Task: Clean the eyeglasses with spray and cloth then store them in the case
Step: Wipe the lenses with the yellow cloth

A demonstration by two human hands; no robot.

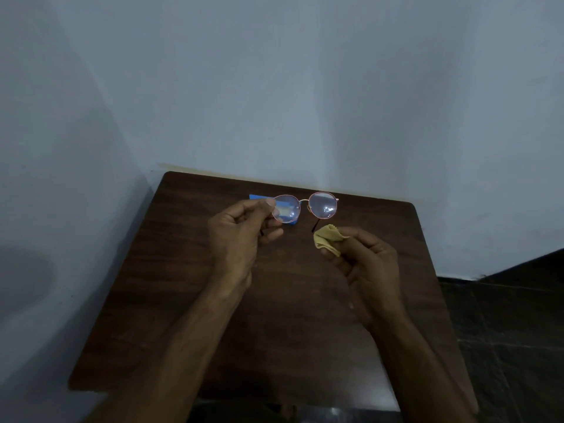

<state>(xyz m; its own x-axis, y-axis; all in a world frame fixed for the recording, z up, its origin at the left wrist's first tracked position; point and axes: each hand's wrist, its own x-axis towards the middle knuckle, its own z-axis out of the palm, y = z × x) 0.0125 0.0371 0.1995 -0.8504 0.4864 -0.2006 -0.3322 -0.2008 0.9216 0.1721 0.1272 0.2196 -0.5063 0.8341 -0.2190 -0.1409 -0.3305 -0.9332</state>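
Observation:
Round eyeglasses (323, 206) with a thin pink-gold frame are held up above the table, lenses facing me. My left hand (241, 233) pinches the left lens rim between thumb and fingers. My right hand (369, 264) grips a small crumpled yellow cloth (328, 239) just below the right lens, apart from it. A dark temple arm hangs down beside the cloth. A flat blue thing (259, 197), partly hidden behind the left lens, lies on the table; I cannot tell what it is. No spray bottle shows.
A dark wooden table (274, 315) stands in a corner against pale blue-grey walls. Dark floor tiles (503, 315) lie to the right. The table's front edge is near my body.

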